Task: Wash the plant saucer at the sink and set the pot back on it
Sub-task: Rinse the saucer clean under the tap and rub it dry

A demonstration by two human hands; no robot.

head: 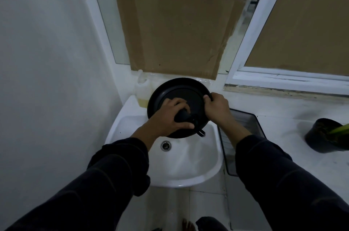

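Observation:
A round black plant saucer is held tilted above the back of the white sink. My right hand grips its right rim. My left hand is curled round a dark object, apparently the faucet handle, in front of the saucer's face. A small dark spout tip shows below the saucer. The black pot with a green leaf stands on the white counter at the far right. No running water is visible.
A clear plastic bottle with yellowish liquid stands behind the sink at left. A dark rack or tray lies right of the basin. Cardboard covers the window behind. A white wall closes the left side.

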